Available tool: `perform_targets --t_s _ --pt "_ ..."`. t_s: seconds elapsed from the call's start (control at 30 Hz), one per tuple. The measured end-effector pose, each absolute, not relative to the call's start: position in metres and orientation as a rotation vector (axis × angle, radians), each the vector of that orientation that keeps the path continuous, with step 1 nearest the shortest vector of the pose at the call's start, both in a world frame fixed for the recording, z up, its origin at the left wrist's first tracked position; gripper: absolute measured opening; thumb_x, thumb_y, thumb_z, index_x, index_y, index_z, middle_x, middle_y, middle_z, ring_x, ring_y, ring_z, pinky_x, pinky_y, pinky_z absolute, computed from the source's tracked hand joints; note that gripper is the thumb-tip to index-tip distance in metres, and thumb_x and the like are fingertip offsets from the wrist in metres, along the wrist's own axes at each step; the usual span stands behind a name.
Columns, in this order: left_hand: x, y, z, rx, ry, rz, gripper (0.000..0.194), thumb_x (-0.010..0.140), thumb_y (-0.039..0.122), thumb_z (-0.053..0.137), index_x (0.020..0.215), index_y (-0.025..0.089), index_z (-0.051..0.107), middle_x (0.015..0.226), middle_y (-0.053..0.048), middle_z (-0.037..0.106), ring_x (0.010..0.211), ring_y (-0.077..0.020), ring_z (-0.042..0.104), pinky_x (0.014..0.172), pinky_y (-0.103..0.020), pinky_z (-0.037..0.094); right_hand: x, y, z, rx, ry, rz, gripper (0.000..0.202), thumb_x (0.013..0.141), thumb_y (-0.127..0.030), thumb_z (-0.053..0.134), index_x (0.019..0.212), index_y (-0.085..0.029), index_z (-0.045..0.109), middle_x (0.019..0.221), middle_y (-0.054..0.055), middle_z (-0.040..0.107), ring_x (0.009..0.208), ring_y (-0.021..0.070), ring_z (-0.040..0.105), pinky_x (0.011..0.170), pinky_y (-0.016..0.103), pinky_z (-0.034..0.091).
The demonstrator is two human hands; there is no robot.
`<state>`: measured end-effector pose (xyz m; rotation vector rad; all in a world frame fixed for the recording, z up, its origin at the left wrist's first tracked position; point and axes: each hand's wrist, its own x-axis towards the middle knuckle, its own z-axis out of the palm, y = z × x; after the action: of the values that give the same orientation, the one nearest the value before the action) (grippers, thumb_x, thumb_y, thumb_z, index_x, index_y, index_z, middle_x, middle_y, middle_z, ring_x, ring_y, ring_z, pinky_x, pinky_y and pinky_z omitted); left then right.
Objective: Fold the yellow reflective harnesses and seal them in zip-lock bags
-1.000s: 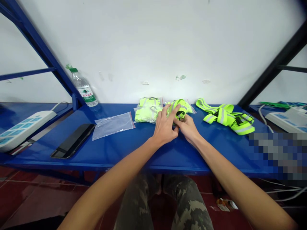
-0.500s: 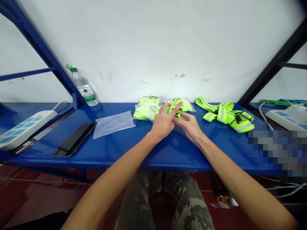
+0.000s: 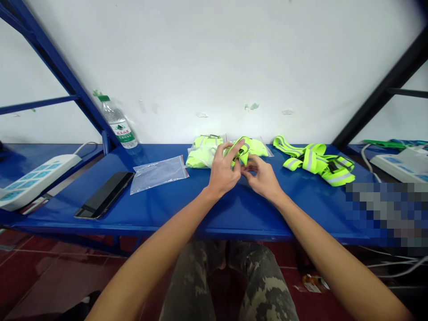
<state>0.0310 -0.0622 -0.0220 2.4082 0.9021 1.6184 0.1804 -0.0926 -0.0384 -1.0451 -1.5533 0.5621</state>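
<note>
My left hand [image 3: 224,171] is closed around a folded neon-yellow reflective strap [image 3: 244,151] with a grey stripe, its fingers over the top. Close beside it, my right hand [image 3: 263,176] has its fingertips pinched together at the strap's lower edge, near my left thumb. What lies between those fingertips is hidden. Just behind my hands are two clear bags of the same yellow straps, a left bag [image 3: 199,156] and a right bag [image 3: 261,148]. A loose reflective strap [image 3: 312,159] with a black buckle lies to the right.
A flat clear zip bag [image 3: 159,174] and a black phone [image 3: 104,195] lie on the blue table [image 3: 187,205] at left. A water bottle [image 3: 119,124] stands by the wall. Power strips sit at left [image 3: 36,180] and right [image 3: 397,162]. Blue and black frame posts slant up at either side.
My right hand has drawn slightly down and away from the strap, its fingers more curled. My left fingers have shifted on the strap, still holding it.
</note>
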Motion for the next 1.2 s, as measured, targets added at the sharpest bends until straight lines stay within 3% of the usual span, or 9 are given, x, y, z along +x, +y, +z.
perform_targets --t_s 0.27,0.4,0.57,0.73,0.93,1.2 --pt "0.030 -0.059 -0.021 2.481 0.805 1.545 0.060 0.086 0.005 0.047 0.143 0.025 0.050 0.137 -0.009 0.051 0.131 -0.0198 0.049 0.114 -0.039 0.041 0.178 -0.094 -0.038 -1.030 -1.440 0.502 0.031 0.072 -0.018 0.072 0.096 -0.026 0.053 0.083 0.000 0.072 0.076 0.0209 0.068 0.080 0.037 0.054" --pt "0.027 -0.060 -0.017 2.458 0.837 1.475 0.067 0.082 0.007 0.052 0.145 0.025 0.044 0.136 -0.010 0.052 0.130 -0.0225 0.050 0.114 -0.043 0.041 0.180 -0.093 -0.039 -1.048 -1.528 0.438 0.023 0.074 -0.016 0.065 0.095 -0.025 0.061 0.088 0.002 0.071 0.081 0.0212 0.066 0.082 0.036 0.053" --pt "0.024 -0.067 -0.013 2.485 0.794 1.353 0.073 0.082 0.020 0.060 0.150 0.023 0.035 0.140 -0.013 0.044 0.134 -0.0273 0.043 0.116 -0.047 0.037 0.183 -0.093 -0.040 -1.083 -1.622 0.357 0.021 0.074 -0.013 0.057 0.091 -0.022 0.066 0.082 0.002 0.068 0.075 0.0207 0.062 0.081 0.037 0.052" --pt "0.029 -0.066 -0.016 2.423 0.872 1.353 0.062 0.092 0.035 0.057 0.149 0.025 0.036 0.138 -0.012 0.046 0.134 -0.0278 0.042 0.116 -0.050 0.034 0.181 -0.095 -0.038 -1.075 -1.637 0.380 0.015 0.076 -0.015 0.058 0.086 -0.021 0.068 0.079 0.002 0.069 0.073 0.0197 0.062 0.074 0.034 0.052" --pt "0.026 -0.057 -0.017 2.431 0.865 1.471 0.055 0.090 0.015 0.054 0.144 0.025 0.043 0.133 -0.010 0.052 0.126 -0.0233 0.049 0.112 -0.044 0.040 0.180 -0.094 -0.039 -1.032 -1.554 0.517 0.036 0.071 -0.015 0.067 0.106 -0.023 0.071 0.077 0.000 0.071 0.072 0.0188 0.065 0.082 0.037 0.055" --pt "0.026 -0.061 -0.015 2.378 0.865 1.621 0.052 0.084 0.004 0.052 0.132 0.024 0.056 0.123 -0.008 0.058 0.118 -0.0204 0.055 0.107 -0.039 0.046 0.173 -0.095 -0.037 -1.018 -1.450 0.662 0.023 0.071 -0.024 0.073 0.093 -0.019 0.070 0.073 0.002 0.068 0.068 0.0177 0.064 0.076 0.036 0.054"
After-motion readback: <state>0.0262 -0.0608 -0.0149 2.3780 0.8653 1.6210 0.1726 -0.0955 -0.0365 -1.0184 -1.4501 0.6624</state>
